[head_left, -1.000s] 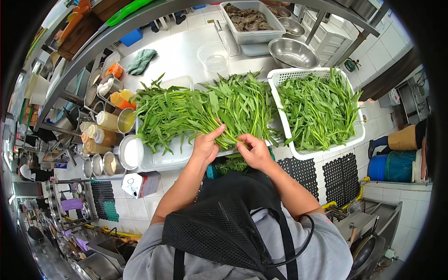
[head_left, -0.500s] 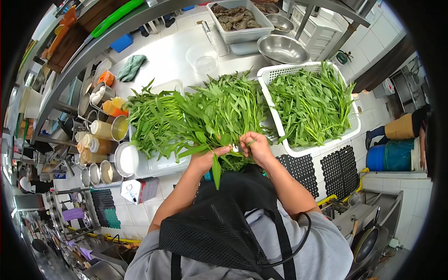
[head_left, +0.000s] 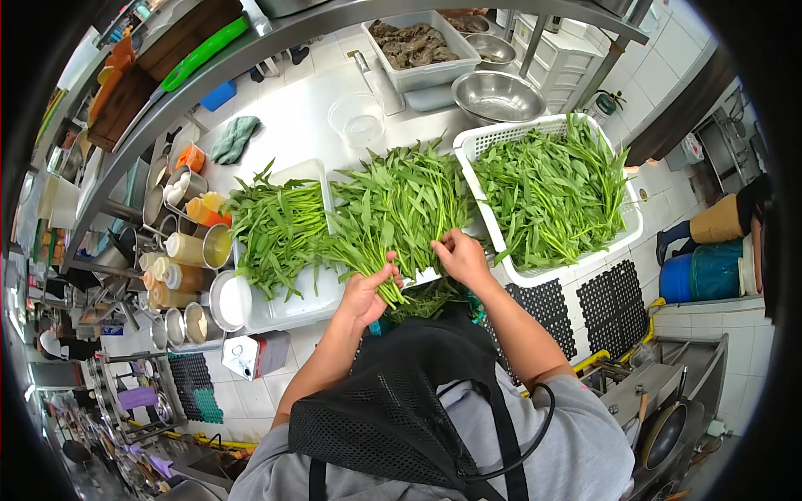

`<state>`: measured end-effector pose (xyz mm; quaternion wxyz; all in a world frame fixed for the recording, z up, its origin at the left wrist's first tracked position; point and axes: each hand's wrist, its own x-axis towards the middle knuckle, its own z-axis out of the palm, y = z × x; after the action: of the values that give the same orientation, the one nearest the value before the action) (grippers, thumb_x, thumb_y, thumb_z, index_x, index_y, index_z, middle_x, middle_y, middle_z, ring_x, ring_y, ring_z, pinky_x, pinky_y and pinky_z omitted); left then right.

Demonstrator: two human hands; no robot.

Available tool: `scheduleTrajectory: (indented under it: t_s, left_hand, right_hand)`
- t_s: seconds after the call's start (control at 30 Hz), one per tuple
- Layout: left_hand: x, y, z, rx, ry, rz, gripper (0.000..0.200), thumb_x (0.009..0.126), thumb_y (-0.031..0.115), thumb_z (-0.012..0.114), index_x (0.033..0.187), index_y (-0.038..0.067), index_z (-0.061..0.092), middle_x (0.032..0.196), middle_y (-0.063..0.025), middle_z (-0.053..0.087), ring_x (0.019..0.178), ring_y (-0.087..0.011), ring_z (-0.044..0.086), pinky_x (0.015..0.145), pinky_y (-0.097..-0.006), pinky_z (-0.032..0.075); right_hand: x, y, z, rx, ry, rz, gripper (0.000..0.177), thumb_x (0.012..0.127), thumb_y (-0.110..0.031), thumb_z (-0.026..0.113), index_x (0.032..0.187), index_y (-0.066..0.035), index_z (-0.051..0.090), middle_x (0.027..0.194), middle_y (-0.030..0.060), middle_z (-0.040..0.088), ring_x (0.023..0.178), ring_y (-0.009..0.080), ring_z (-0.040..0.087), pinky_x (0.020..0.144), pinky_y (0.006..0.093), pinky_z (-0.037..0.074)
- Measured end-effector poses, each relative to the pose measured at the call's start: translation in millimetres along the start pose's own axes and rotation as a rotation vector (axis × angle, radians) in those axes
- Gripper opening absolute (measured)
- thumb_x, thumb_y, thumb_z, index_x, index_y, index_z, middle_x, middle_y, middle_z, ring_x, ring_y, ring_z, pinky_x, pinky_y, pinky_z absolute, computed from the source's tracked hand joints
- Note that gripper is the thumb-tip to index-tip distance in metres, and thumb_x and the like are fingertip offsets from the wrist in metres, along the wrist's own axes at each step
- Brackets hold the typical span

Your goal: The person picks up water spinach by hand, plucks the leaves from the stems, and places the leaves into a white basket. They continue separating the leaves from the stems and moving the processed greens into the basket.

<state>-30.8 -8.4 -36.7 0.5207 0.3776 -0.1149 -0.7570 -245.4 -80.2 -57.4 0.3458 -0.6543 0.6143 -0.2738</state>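
My left hand (head_left: 368, 292) is closed around the stems of a bunch of water spinach (head_left: 361, 257), cut ends poking out by the thumb. The leaves of this bunch merge with the middle pile of water spinach (head_left: 405, 184). At the near right edge of that pile is my right hand (head_left: 461, 259), its fingers curled and the thumb close to the forefinger; what is between them cannot be made out. More greens (head_left: 280, 217) lie in the translucent tub (head_left: 307, 296) on the left. To the right, a white perforated basket (head_left: 533, 271) is heaped with water spinach (head_left: 547, 196).
A cleaver (head_left: 380, 88), a clear round container (head_left: 357, 119) and a steel bowl (head_left: 499, 93) stand beyond the greens. Behind them is a tub of shrimp-like seafood (head_left: 418, 71). A green cloth (head_left: 236, 139), sauce bottles (head_left: 184, 248) and a metal shelf rail (head_left: 134, 159) are at left.
The hands have moved slightly apart. My left hand now has the stems gathered in a bunch, lowered toward the tub's edge. My right hand has drawn away from the left. The camera view shifted slightly.
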Motion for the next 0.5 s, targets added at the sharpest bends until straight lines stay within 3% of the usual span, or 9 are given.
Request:
scheduleTrajectory:
  t_s: [0.1, 0.17, 0.23, 0.27, 0.3, 0.37, 0.4, 0.5]
  left_hand:
    - [-1, -1, 0, 0.007, -0.051, 0.007, 0.027, 0.089, 0.004, 0.058, 0.116, 0.002, 0.054, 0.090, -0.0090, 0.059, 0.077, -0.0207, 0.058, 0.075, -0.0361, 0.050]
    - [-3, 3, 1, -0.101, -0.086, -0.047, 0.021, 0.089, 0.003, 0.057, 0.110, 0.004, 0.054, 0.091, -0.0092, 0.059, 0.078, -0.0213, 0.058, 0.075, -0.0370, 0.050]
    - [-7, 7, 4, -0.100, -0.052, -0.053, 0.017, 0.090, 0.003, 0.055, 0.107, 0.005, 0.053, 0.090, -0.0090, 0.059, 0.077, -0.0219, 0.058, 0.074, -0.0381, 0.050]
    - [-8, 9, 3, -0.093, -0.049, -0.050, 0.018, 0.090, 0.005, 0.057, 0.107, 0.006, 0.052, 0.090, -0.0095, 0.060, 0.077, -0.0221, 0.059, 0.074, -0.0378, 0.050]
    - [-9, 10, 3, -0.087, -0.046, -0.047, 0.020, 0.089, 0.006, 0.058, 0.108, 0.006, 0.052, 0.090, -0.0100, 0.060, 0.077, -0.0222, 0.059, 0.074, -0.0374, 0.050]
    - [-7, 11, 2, -0.075, -0.047, -0.028, 0.019, 0.090, 0.007, 0.058, 0.108, 0.006, 0.052, 0.087, -0.0096, 0.060, 0.076, -0.0223, 0.058, 0.073, -0.0376, 0.049]
    - [-5, 12, 0, -0.079, -0.082, -0.001, 0.018, 0.090, 0.008, 0.058, 0.107, 0.006, 0.052, 0.086, -0.0092, 0.060, 0.075, -0.0221, 0.058, 0.072, -0.0374, 0.049]
    - [-1, 16, 1, -0.065, -0.111, 0.055, 0.017, 0.091, 0.009, 0.058, 0.106, 0.007, 0.052, 0.083, -0.0076, 0.058, 0.073, -0.0215, 0.055, 0.072, -0.0367, 0.047]
  right_hand:
    - [14, 5, 9, -0.106, 0.033, -0.054, 0.027, 0.079, -0.027, 0.068, 0.086, -0.001, 0.060, 0.071, 0.0162, 0.064, 0.071, 0.0354, 0.063, 0.065, 0.0436, 0.049]
    - [21, 4, 9, -0.100, 0.050, -0.059, 0.025, 0.077, -0.024, 0.071, 0.084, -0.002, 0.059, 0.070, 0.0143, 0.064, 0.068, 0.0300, 0.064, 0.062, 0.0405, 0.049]
    - [26, -1, 4, 0.208, 0.046, -0.014, 0.021, 0.077, -0.018, 0.072, 0.079, -0.002, 0.058, 0.073, 0.0100, 0.065, 0.069, 0.0203, 0.064, 0.059, 0.0329, 0.048]
    - [31, -7, 0, 0.483, -0.059, -0.034, 0.015, 0.081, -0.011, 0.070, 0.082, -0.004, 0.057, 0.079, 0.0062, 0.066, 0.070, 0.0124, 0.062, 0.059, 0.0258, 0.046]
    - [31, -13, -4, 0.481, -0.061, -0.040, 0.015, 0.081, -0.011, 0.070, 0.082, -0.004, 0.057, 0.079, 0.0062, 0.066, 0.070, 0.0124, 0.062, 0.059, 0.0258, 0.046]
    - [22, -30, -22, 1.128, -0.256, 0.045, 0.011, 0.086, -0.007, 0.065, 0.091, -0.004, 0.055, 0.085, 0.0064, 0.066, 0.070, 0.0123, 0.061, 0.062, 0.0239, 0.046]
    - [16, -41, -32, 1.267, -0.330, 0.029, 0.015, 0.087, -0.004, 0.063, 0.098, -0.004, 0.053, 0.087, 0.0083, 0.066, 0.071, 0.0138, 0.061, 0.065, 0.0248, 0.047]
    - [1, -55, -43, 1.265, -0.431, -0.068, 0.016, 0.087, -0.001, 0.062, 0.100, -0.003, 0.053, 0.088, 0.0100, 0.066, 0.074, 0.0154, 0.062, 0.067, 0.0259, 0.048]
